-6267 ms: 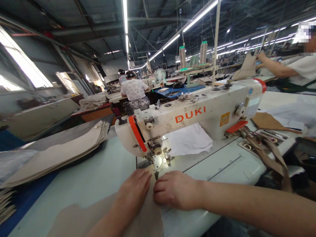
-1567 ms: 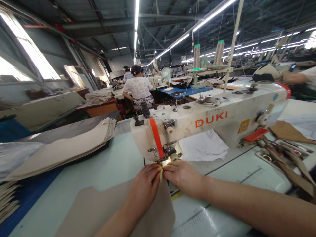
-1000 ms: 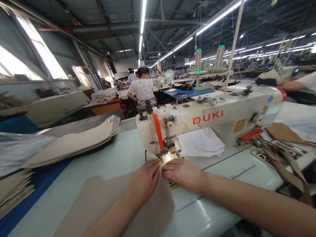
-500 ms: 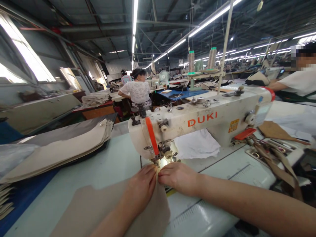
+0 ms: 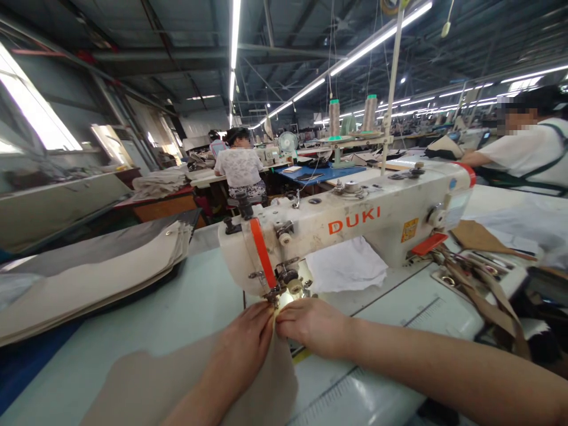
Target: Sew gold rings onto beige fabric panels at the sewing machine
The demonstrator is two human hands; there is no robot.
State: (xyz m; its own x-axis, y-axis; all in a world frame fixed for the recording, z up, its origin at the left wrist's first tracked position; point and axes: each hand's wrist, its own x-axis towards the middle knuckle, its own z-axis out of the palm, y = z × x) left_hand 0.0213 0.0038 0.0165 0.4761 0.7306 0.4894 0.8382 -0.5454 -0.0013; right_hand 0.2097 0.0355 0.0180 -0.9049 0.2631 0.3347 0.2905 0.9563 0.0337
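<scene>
A beige fabric piece [image 5: 168, 384] lies on the pale sewing table [image 5: 186, 319], its far edge under the needle of a white DUKI sewing machine [image 5: 355, 222]. My left hand [image 5: 244, 349] rests on the fabric, fingers pressed together at the edge just before the presser foot [image 5: 277, 296]. My right hand [image 5: 310, 325] lies beside it, fingers curled and pinching the same edge. The fingertips of both hands meet right at the lit needle area.
A stack of beige fabric panels [image 5: 93, 275] lies at the left. White cloth [image 5: 346, 266] sits under the machine arm. Brown straps and pieces [image 5: 479, 284] lie at the right. Thread cones [image 5: 350, 115] stand behind. Another person [image 5: 239, 168] sits ahead, one more [image 5: 528, 148] at the right.
Both hands stay pinched on the fabric edge at the needle; since 6.3 s ago they moved forward up to the presser foot. The head view has swayed slightly.
</scene>
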